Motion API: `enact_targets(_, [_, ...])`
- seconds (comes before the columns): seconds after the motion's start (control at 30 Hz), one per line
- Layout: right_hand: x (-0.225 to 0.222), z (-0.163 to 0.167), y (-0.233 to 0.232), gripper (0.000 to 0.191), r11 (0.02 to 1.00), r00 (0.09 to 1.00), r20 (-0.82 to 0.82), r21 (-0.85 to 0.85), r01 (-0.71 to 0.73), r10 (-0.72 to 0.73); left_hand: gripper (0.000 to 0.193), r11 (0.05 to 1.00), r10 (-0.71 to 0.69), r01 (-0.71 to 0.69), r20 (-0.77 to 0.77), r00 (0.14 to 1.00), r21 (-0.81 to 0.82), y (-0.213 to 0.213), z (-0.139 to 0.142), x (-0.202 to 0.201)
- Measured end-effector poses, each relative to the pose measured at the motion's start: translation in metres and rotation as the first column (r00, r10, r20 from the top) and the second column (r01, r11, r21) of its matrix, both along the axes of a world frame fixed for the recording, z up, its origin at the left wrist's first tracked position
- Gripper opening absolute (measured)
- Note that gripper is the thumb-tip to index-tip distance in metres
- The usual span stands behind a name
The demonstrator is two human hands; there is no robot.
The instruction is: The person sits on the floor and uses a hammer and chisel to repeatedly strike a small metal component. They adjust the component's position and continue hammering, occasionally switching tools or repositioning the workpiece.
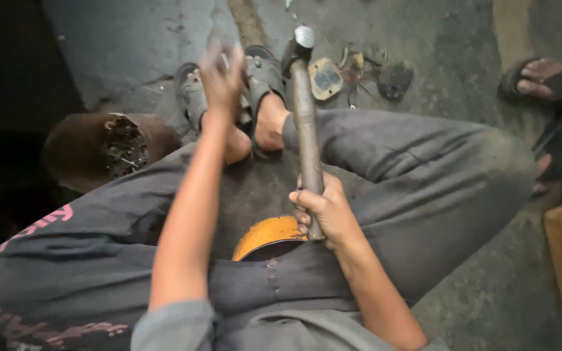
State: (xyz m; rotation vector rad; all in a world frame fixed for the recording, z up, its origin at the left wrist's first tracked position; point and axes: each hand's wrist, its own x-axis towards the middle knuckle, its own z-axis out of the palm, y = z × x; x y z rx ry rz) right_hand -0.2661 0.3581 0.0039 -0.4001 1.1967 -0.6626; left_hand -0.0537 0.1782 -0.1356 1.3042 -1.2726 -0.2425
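Hammer (306, 123) right of left hand (221, 68); sandals (229, 88) ahead; can (108, 146) left; stool (269, 237) between legs.

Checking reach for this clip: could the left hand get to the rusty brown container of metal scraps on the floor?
Probably yes. The left hand is raised by the sandalled feet, and the rusty brown container sits just to its left, open-topped, with nothing between them.

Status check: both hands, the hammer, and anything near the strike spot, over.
Right hand gripping hammer by its handle, head raised over the feet. Left hand blurred, pinching something small between the sandals. Metal scrap lies beside the hammer head.
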Motion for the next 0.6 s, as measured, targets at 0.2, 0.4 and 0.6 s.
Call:
enact_targets(0.2, [0.003,0.006,-0.002,0.024,0.999,0.998,0.050,0.031,0.029,-0.031,0.029,0.924,-0.195,0.345,-0.573,0.796,0.164,-0.066,-0.029,0.008])
enact_targets(0.4, [0.002,0.013,-0.005,0.023,0.999,0.998,0.054,0.013,0.045,-0.046,0.019,0.939,-0.169,0.258,-0.350,0.922,0.226,0.034,-0.023,-0.019])
enact_targets(0.6, [-0.003,0.006,-0.002,0.022,0.997,0.994,0.075,0.019,0.080,-0.081,0.014,0.934,-0.279,0.204,0.243,0.929,0.295,0.051,-0.020,-0.028])
